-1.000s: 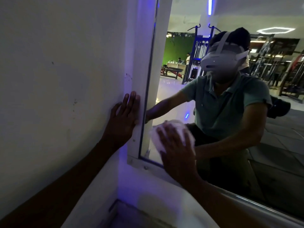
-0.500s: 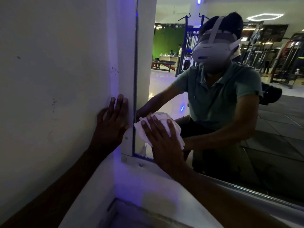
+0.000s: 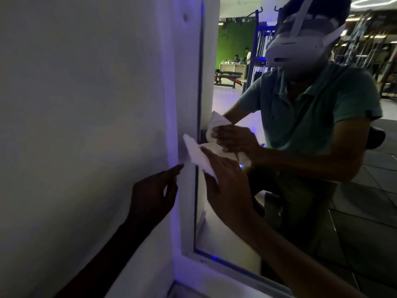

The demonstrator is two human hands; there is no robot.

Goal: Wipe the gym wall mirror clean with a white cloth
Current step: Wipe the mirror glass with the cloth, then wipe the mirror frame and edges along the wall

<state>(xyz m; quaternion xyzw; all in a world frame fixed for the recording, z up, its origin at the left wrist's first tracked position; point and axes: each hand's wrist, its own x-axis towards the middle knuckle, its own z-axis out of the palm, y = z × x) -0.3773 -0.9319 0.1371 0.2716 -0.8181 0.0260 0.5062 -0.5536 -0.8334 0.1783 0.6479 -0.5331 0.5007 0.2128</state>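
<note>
nearest, i see the left hand [image 3: 150, 194] with fingers loosely extended and holding nothing, its fingertip at the white frame [image 3: 187, 104] beside the matt plaster wall [image 3: 75, 104]. just beyond, the right hand [image 3: 227, 186] presses the white cloth [image 3: 196, 154] with fairly straight fingers; i cannot tell whether the thumb pinches it. the crumpled, soft cloth lies across the left edge of the glossy mirror [image 3: 236, 244], overlapping the frame. farther in the reflection: a person in a green polo, a bench [image 3: 228, 77] and a green back wall [image 3: 235, 41].
</note>
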